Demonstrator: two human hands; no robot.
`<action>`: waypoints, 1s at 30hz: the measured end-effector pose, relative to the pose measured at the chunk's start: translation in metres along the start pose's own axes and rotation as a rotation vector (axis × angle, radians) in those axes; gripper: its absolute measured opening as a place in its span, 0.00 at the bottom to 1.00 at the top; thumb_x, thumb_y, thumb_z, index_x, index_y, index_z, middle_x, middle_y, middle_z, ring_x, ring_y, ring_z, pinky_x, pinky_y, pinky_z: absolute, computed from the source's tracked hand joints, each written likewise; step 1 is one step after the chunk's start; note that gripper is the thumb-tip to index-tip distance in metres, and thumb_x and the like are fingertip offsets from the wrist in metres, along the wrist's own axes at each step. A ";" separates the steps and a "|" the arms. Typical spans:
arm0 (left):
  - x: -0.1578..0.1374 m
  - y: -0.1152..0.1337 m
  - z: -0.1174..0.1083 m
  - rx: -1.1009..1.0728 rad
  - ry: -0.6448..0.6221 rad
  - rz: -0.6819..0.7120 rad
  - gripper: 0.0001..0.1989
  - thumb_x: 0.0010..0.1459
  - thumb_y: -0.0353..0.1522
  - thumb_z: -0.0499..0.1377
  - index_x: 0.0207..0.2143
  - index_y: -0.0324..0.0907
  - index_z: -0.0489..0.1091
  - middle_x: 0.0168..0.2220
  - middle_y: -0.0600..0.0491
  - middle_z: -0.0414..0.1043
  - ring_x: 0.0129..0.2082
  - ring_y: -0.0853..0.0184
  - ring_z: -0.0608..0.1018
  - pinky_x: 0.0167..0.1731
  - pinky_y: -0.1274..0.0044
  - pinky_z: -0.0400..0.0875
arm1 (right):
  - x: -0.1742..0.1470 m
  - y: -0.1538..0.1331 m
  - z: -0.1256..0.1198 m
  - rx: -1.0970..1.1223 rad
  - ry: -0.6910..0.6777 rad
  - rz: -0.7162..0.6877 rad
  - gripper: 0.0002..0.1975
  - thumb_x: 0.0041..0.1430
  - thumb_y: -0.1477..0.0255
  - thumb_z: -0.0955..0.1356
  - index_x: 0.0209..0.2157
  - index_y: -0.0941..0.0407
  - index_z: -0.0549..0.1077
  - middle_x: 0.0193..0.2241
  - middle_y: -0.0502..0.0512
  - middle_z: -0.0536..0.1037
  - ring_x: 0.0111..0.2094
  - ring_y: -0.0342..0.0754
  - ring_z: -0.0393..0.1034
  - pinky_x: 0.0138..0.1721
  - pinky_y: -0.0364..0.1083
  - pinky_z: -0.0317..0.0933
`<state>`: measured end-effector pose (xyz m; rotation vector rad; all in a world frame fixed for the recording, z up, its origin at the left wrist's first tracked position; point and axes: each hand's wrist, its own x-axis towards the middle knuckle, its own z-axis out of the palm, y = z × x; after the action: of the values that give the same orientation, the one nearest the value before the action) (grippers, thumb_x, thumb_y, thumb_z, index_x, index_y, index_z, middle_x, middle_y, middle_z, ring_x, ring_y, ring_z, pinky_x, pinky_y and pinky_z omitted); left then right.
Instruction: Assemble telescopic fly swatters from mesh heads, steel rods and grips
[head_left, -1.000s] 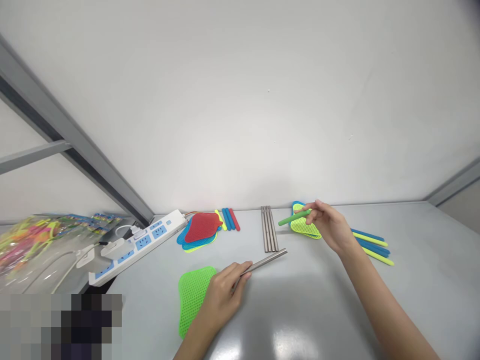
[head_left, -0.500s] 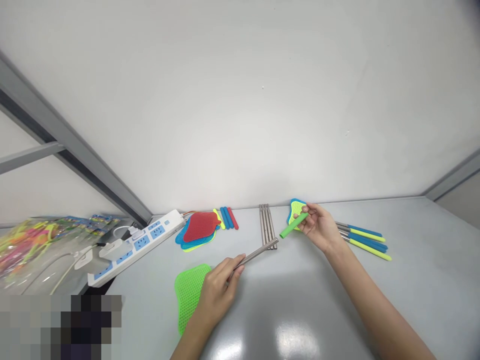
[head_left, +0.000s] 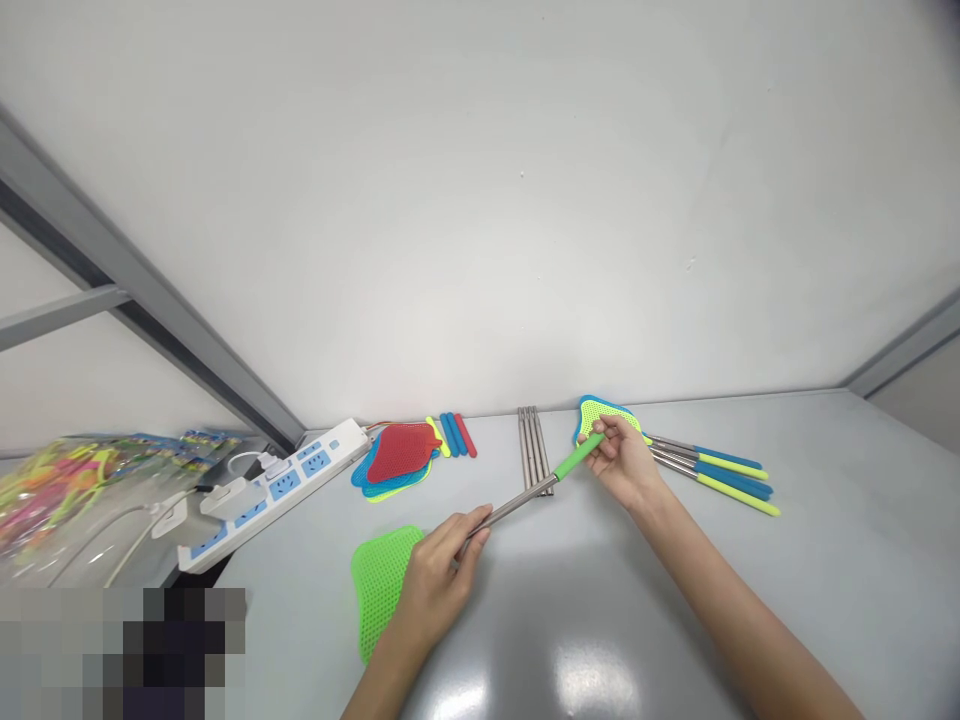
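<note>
- L hand (head_left: 442, 570), lower ctr of frame, is closed on a metal rod (head_left: 517, 506); R hand (head_left: 622, 465), right of ctr, pinches a green sleeve (head_left: 577, 457) by its upper end.
- Sleeve's lower end meets the rod's tip, approx. in line, just right of ctr; from this cam I can't tell how far on it sits.
- To seat it well, I'd hold rod & sleeve on one axis, w/ a firm L grip so the rod can't spin or slide back.
- I'd push w/ R, adding a small twist; if it jams, I'd re-align b/c forcing could bend the sleeve or split its rim.
- Green mesh head (head_left: 382, 580): 1, lower ctr-left, partly behind L hand; rod's near end is hidden, so can't confirm a join.
- Loose rods (head_left: 531, 450): 4, side by side, ctr.
- Loose sleeves (head_left: 454, 435), ctr-left: 4 (1 yellow, 2 blue, 1 red).
- Mesh stack (head_left: 403, 452), left of those: 1 red on top, yellow & blue below; overlap, so no exact no.
- Handled rods (head_left: 739, 487), right: approx. 5 (2 yellow, prob. 3 blue), overlapping.
- Power strip (head_left: 315, 463): 1, left.
</note>
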<state>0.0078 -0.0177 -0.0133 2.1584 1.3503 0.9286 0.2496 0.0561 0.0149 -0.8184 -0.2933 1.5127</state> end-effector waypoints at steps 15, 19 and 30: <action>0.001 0.000 -0.001 0.022 -0.013 -0.032 0.13 0.56 0.34 0.48 0.43 0.43 0.64 0.32 0.52 0.70 0.25 0.72 0.68 0.27 0.79 0.64 | -0.012 -0.003 0.007 -0.087 0.034 -0.159 0.10 0.47 0.69 0.63 0.16 0.56 0.65 0.06 0.43 0.51 0.19 0.43 0.63 0.27 0.43 0.62; 0.000 0.000 -0.001 0.044 -0.022 -0.021 0.13 0.56 0.34 0.48 0.43 0.43 0.64 0.32 0.51 0.70 0.26 0.71 0.69 0.27 0.79 0.65 | -0.016 -0.005 0.011 -0.107 0.012 -0.221 0.11 0.48 0.69 0.63 0.16 0.56 0.65 0.07 0.43 0.51 0.16 0.41 0.60 0.23 0.42 0.59; 0.000 -0.003 0.001 0.027 -0.020 -0.021 0.13 0.55 0.33 0.49 0.43 0.44 0.64 0.35 0.52 0.70 0.27 0.72 0.69 0.27 0.80 0.65 | -0.011 -0.005 0.006 -0.240 -0.103 -0.239 0.09 0.48 0.68 0.64 0.21 0.57 0.68 0.11 0.43 0.55 0.15 0.38 0.56 0.20 0.40 0.54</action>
<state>0.0069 -0.0163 -0.0157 2.1636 1.3807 0.8841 0.2488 0.0480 0.0260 -0.8611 -0.6363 1.3112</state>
